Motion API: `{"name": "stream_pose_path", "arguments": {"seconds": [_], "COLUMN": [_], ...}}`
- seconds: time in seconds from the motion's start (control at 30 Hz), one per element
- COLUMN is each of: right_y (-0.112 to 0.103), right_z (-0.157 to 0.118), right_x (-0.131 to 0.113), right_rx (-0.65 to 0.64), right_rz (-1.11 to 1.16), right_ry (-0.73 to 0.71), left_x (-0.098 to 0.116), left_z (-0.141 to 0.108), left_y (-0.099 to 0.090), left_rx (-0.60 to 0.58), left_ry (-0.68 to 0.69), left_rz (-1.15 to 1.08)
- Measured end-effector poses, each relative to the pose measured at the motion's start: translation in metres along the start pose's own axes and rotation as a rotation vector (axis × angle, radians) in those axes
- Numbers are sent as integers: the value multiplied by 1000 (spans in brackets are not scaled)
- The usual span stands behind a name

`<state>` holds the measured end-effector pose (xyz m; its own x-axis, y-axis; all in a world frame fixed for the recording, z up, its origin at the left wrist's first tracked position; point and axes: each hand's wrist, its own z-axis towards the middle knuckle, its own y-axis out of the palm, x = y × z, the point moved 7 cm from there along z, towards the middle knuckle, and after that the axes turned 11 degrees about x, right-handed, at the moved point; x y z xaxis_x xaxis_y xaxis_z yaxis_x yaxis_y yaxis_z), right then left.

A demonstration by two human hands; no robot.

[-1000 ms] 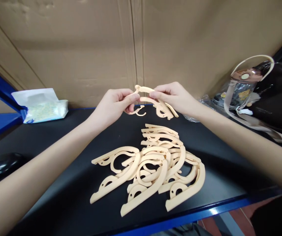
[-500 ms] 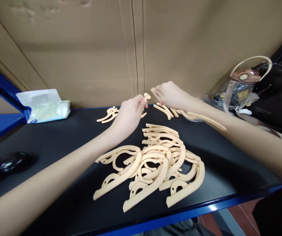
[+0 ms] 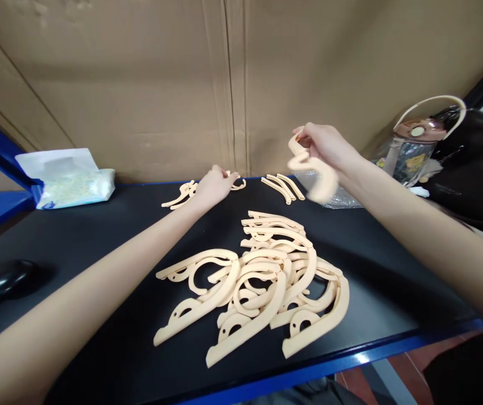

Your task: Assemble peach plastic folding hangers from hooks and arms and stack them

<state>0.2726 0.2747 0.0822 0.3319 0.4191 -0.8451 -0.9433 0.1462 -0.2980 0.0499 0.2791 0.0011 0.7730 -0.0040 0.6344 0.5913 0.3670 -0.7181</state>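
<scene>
My right hand (image 3: 321, 143) is raised at the right of the table, its fingers closed on a beige plastic folding-hanger piece (image 3: 324, 179). This piece hangs down in a curve, its lower end smeared by motion. Low at the back of the table, my left hand (image 3: 215, 187) has its fingers pressed together among small beige hook pieces. A curved hook piece (image 3: 240, 185) shows just beside its fingertips. What those fingers pinch, if anything, is hidden. More hook pieces (image 3: 182, 194) lie left of that hand. Several slim curved hanger arms (image 3: 282, 188) rest between the two hands.
A heap of beige folding hangers (image 3: 262, 281) covers the table's middle front. Back left lies a white-and-blue packet (image 3: 75, 185). A clear plastic bag (image 3: 342, 197) lies beneath my right hand. At right stand a handled bottle (image 3: 414, 152) and a black bag (image 3: 477, 163). Cardboard (image 3: 161, 101) walls the back.
My right hand has moved right with the beige piece, now turned to hang down. My left hand has lowered from in front of the cardboard to the hook pieces at the table's back.
</scene>
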Motion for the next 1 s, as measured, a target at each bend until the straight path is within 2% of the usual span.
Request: {"name": "stream_pose_path", "arguments": {"seconds": [0.1, 0.17, 0.23, 0.3, 0.37, 0.47, 0.53, 0.6, 0.67, 0.73, 0.8, 0.93, 1.0], "right_y": [-4, -4, -5, -8, -12, -16, -11, 7, 30, 46, 55, 63, 68], "right_z": [-10, -20, -30, -38, -44, -52, -62, -78, -96, -108, -112, -113, -113], "right_x": [13, 15, 14, 13, 14, 7, -9, -25, -34, -38, -39, -35, -31], "right_rx": [43, 58, 77, 113, 130, 121, 92, -7, -160, -272, -322, -346, -319], "right_rz": [195, 282, 282, 257, 211, -45, -399, -750, -943, -1010, -1032, -1121, -1182], "right_ry": [163, 217, 184, 118, 47, -139, -396, -693, -903, -967, -950, -967, -991], "left_x": [0, 6, 15, 27, 36, 39, 40, 44, 50, 55, 58, 56, 50], "left_z": [-5, -11, -24, -48, -67, -82, -88, -92, -93, -93, -91, -86, -80], "left_y": [-13, -21, -21, -16, -21, -28, -31, -33, -33, -32, -33, -34, -33], "left_rx": [-9, -84, -302, -635, -767, -711, -632, -551, -498, -464, -432, -434, -378], "left_ry": [-55, -68, -107, -204, -245, -256, -257, -214, -144, -99, -74, -68, -97], "left_rz": [-88, -191, -374, -647, -764, -732, -686, -604, -491, -408, -395, -451, -451]}}
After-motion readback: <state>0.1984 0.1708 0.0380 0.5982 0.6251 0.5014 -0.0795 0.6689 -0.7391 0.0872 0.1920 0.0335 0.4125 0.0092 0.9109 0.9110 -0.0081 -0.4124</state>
